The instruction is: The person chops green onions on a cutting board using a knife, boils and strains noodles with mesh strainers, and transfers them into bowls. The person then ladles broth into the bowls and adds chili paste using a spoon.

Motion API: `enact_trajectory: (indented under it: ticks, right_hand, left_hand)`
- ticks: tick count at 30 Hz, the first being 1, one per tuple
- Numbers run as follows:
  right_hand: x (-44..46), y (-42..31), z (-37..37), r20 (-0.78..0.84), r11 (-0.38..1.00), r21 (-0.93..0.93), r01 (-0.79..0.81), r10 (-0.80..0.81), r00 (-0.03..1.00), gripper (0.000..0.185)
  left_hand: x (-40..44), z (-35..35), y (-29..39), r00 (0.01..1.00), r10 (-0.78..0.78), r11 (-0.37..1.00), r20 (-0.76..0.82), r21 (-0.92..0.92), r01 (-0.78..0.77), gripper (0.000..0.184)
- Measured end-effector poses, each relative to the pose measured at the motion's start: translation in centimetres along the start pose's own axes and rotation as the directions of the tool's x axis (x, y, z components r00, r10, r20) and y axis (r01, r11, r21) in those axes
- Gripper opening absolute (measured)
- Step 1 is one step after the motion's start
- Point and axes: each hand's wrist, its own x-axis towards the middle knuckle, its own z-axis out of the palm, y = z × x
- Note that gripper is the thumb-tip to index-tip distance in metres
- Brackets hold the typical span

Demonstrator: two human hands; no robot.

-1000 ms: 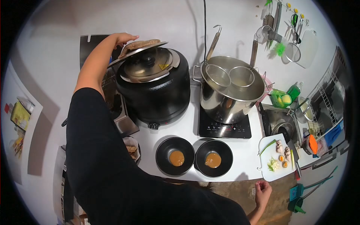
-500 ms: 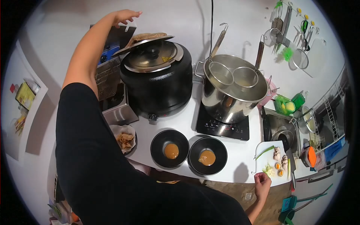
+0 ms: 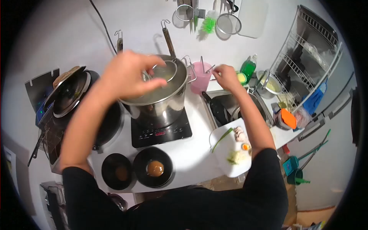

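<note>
My left hand [image 3: 134, 74] is open, thumb and fingers apart, above the rim of a tall steel pot [image 3: 165, 111]. Noodle strainers hang in that pot; one has its wooden handle [image 3: 168, 42] leaning out at the back, and the other is partly hidden by my hand. On the right, my right hand [image 3: 227, 77] is closed, its fingertips beside a pink cup [image 3: 199, 81] with metal utensils standing in it. Whether those fingertips grip a utensil is unclear. Two black bowls [image 3: 140, 177] with brown sauce sit at the front edge of the counter.
The pot stands on an induction cooker [image 3: 163, 134]. A white cutting board [image 3: 219, 153] carries spring onion, meat and egg halves. Behind it lie a sink [image 3: 264, 111] and a green soap bottle [image 3: 249, 66]. A black soup warmer [image 3: 109, 124] is at left.
The view has swung right. My left hand has come from above the fryer to over the pot. My right hand has moved from beside the cutting board to the pink cup.
</note>
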Motion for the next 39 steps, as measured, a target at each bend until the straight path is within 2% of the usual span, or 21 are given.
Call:
enact_trajectory:
  ticks: [3,5,7,8,13,15,17,18,19,20,21,24,25,26,29,31,32,34,35,37,39]
  right_hand:
    - [7.6,9.1,9.2,0.025,0.993,-0.112,-0.02,0.023,0.999,0.017]
    - [10.2,15.0,14.9,-0.068,0.984,-0.176,-0.026,0.014,0.998,0.017]
    - [13.8,22.0,23.1,0.245,0.918,-0.393,-0.042,0.149,0.958,0.02]
    - [13.1,19.5,20.6,0.261,0.912,-0.404,0.077,0.034,0.965,0.022]
    - [13.6,17.8,19.1,-0.003,0.965,-0.125,-0.229,0.23,0.973,0.02]
    - [13.9,16.2,14.3,0.028,0.962,-0.081,-0.262,0.265,0.964,0.017]
    - [13.0,16.3,12.8,0.022,0.99,-0.052,-0.133,0.134,0.991,0.015]
    - [12.9,16.7,13.0,0.219,0.97,-0.231,-0.079,0.131,0.967,0.014]
    - [12.7,20.3,15.4,0.296,0.829,-0.497,0.255,-0.114,0.948,0.015]
    - [12.6,21.5,16.2,0.36,0.796,-0.51,0.327,-0.148,0.921,0.01]
    - [12.4,19.4,14.3,0.419,0.792,-0.468,0.391,-0.191,0.888,0.007]
    - [12.2,11.7,4.7,0.133,0.894,-0.429,0.131,-0.082,0.988,0.008]
    - [11.6,6.7,-0.7,0.103,0.886,-0.452,0.102,-0.061,0.993,0.013]
    - [10.8,3.8,-4.8,0.02,0.914,-0.39,0.109,-0.11,0.994,0.013]
    - [8.0,-5.4,-12.3,-0.242,0.971,-0.196,0.135,-0.182,0.953,0.015]
    - [8.0,-10.0,-12.6,-0.245,0.989,-0.029,0.147,-0.15,0.958,0.02]
    - [8.3,-12.0,-11.3,-0.197,0.98,0.025,0.198,-0.189,0.962,0.017]
    - [10.4,-15.5,-5.9,-0.113,0.935,0.058,0.35,-0.343,0.933,0.016]
    - [11.8,-16.2,-1.2,-0.029,0.911,0.272,0.312,-0.316,0.948,0.021]
    - [13.0,-18.5,6.5,0.12,0.863,0.032,0.505,-0.505,0.855,0.014]
    - [14.1,-17.6,14.8,0.406,0.838,-0.048,0.543,-0.481,0.777,0.012]
  left_hand:
    - [-0.7,5.9,3.7,0.997,0.068,0.997,-0.023,-0.034,-0.069,0.031]
    - [-1.6,8.2,7.6,0.924,-0.033,0.98,0.382,-0.17,0.106,0.025]
    - [-4.3,11.5,10.6,0.963,0.112,0.887,0.245,-0.462,0.015,0.023]
    - [-5.4,12.2,11.8,0.954,0.136,0.86,0.268,-0.509,0.021,0.025]
    - [-13.8,11.6,12.0,0.902,-0.244,0.659,0.357,-0.621,0.424,0.024]
    - [-16.6,9.6,11.7,0.868,-0.38,0.632,0.318,-0.596,0.495,0.021]
    - [-16.8,7.8,11.4,0.826,-0.516,0.589,0.23,-0.605,0.536,0.018]
    - [-16.2,6.9,10.9,0.842,-0.492,0.627,0.22,-0.582,0.518,0.017]
    - [-15.3,6.4,9.8,0.86,-0.464,0.664,0.211,-0.561,0.495,0.016]
    - [-14.6,6.3,8.2,0.907,-0.392,0.748,0.152,-0.521,0.411,0.015]
    - [-13.5,6.1,6.7,0.925,-0.374,0.784,0.068,-0.51,0.354,0.014]
    - [-8.7,3.1,0.9,0.944,-0.297,0.938,-0.145,-0.228,0.26,0.017]
    - [-7.3,2.5,-1.4,0.889,-0.429,0.894,-0.161,-0.218,0.392,0.026]
    - [-5.6,2.3,-4.7,0.878,-0.311,0.95,-0.364,-0.116,0.289,0.036]
    - [-0.9,2.3,-14.4,0.777,-0.372,0.855,-0.507,0.138,0.499,0.058]
    - [2.6,2.8,-19.9,0.596,-0.768,0.586,-0.236,0.119,0.802,0.066]
    - [3.4,3.3,-21.6,0.614,-0.754,0.606,-0.231,0.115,0.787,0.066]
    - [4.4,4.6,-23.9,0.473,-0.857,0.505,-0.206,-0.152,0.85,0.069]
    - [4.5,5.3,-24.0,0.488,-0.85,0.519,-0.199,-0.155,0.84,0.069]
    - [4.8,5.6,-24.3,0.503,-0.864,0.305,0.001,-0.794,0.525,0.066]
    - [4.2,5.9,-24.0,0.591,-0.806,0.336,-0.033,-0.847,0.412,0.058]
